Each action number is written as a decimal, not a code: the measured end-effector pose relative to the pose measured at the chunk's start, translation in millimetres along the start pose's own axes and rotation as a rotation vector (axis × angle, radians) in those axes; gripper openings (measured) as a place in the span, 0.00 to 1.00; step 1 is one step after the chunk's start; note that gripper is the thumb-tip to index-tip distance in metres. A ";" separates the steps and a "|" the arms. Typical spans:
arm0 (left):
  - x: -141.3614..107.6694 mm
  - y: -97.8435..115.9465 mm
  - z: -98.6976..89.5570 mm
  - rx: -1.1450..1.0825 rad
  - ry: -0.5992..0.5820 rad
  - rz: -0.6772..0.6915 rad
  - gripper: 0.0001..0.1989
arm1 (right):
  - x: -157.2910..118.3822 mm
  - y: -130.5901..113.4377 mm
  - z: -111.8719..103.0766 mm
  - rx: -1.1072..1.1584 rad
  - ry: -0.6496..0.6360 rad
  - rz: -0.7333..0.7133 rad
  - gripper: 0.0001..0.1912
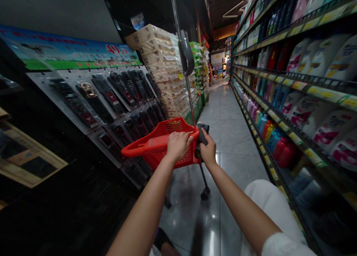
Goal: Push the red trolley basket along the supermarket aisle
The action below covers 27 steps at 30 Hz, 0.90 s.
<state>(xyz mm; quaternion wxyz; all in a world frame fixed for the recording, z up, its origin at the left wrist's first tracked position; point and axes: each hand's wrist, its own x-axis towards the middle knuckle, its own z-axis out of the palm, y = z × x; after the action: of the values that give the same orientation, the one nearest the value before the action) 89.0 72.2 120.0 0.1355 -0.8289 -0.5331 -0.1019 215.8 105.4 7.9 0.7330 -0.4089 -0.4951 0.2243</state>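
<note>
In front of me stands a small red plastic shopping cart [182,161] with perforated basket walls and dark wheeled legs. My left hand [178,146] is closed over the red handle bar [156,141] at its near side. My right hand [208,150] is closed around a dark grey piece [202,135] at the cart's right corner; whether it is a plastic fitting or cloth I cannot tell. A thin metal pole [176,16] rises from that corner, with a dark curved fitting [186,57] partway up. The basket's inside is mostly hidden.
Packaged belts [108,94] hang on a rack at left under a blue price sign [72,49]. Stacked cartons [158,62] stand beyond it. Shelves of bottles [298,107] line the right side. A grey tiled aisle [231,125] runs between them.
</note>
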 end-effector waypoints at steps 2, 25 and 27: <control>-4.8 -5.3 -4.8 -0.060 -0.035 0.114 0.24 | 5.2 2.4 -10.9 0.002 -0.003 -0.009 0.37; -27.0 -57.5 -14.0 -0.046 -0.071 -0.083 0.34 | -13.6 -12.8 -18.4 -0.423 -0.051 -0.217 0.41; -26.2 -50.7 -14.3 -0.024 -0.071 -0.107 0.34 | -28.6 -17.3 -18.6 -0.461 -0.181 -0.307 0.42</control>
<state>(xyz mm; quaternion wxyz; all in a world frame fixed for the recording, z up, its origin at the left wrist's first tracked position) 31.7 65.0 131.1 0.1012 -0.8039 -0.5798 -0.0858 219.7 67.7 3.3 0.5990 -0.4632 -0.6526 0.0280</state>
